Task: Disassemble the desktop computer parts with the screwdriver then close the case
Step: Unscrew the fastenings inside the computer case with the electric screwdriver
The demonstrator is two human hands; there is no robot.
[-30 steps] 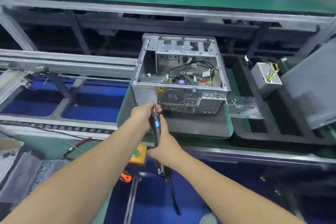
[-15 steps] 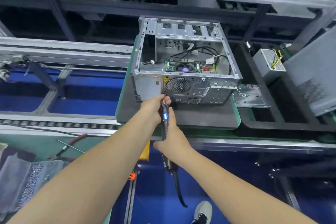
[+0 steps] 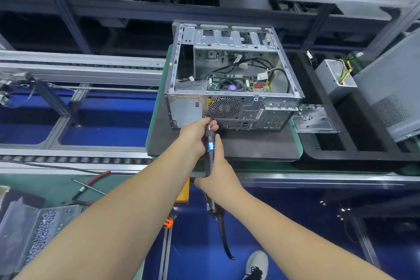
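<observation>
Grey conveyor rails frame the dark mat [image 3: 250, 145] carrying the open case [image 3: 229, 75]. My left hand [image 3: 195, 134] pinches the screwdriver [image 3: 210, 150] tip, my right hand [image 3: 219, 179] grips its barrel; it points straight ahead at the case's rear panel, touching below the fan grille [image 3: 223, 107].

A dark foam pad [image 3: 261, 145] on a green-edged pallet [image 3: 299, 143] is carrying the open computer case [image 3: 227, 109], standing toward its far edge. A metal bracket [image 3: 314, 118] is lying at the pad's right edge, just beside the case.
</observation>
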